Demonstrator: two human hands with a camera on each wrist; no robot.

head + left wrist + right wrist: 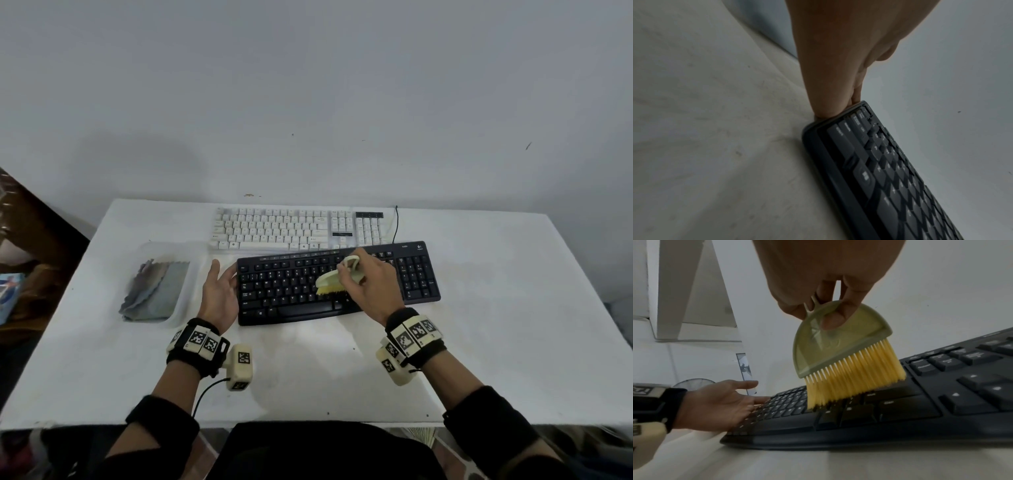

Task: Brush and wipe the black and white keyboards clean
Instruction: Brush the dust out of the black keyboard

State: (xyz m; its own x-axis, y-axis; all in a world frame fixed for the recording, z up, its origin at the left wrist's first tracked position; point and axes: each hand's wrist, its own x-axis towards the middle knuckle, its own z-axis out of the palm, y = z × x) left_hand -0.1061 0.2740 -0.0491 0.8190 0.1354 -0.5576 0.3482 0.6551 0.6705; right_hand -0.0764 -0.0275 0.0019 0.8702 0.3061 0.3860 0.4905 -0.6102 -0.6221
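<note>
On a white counter point(479, 342) set against a pale wall, a black keyboard point(308, 305) lies nearest the person, with a white keyboard point(274, 228) just behind it, their long edges nearly touching. The right hand point(368, 284) grasps a small pale green brush point(836, 340) by its handle, fingers curled round it, and the yellow bristles point(851, 378) press onto the black keys near the middle of the board. The left hand point(219, 294) is relaxed and flat, fingers straight, resting against the black keyboard's left end. To the left of that hand, a clear plastic tray point(191, 274) holds folded grey cloths point(154, 291).
</note>
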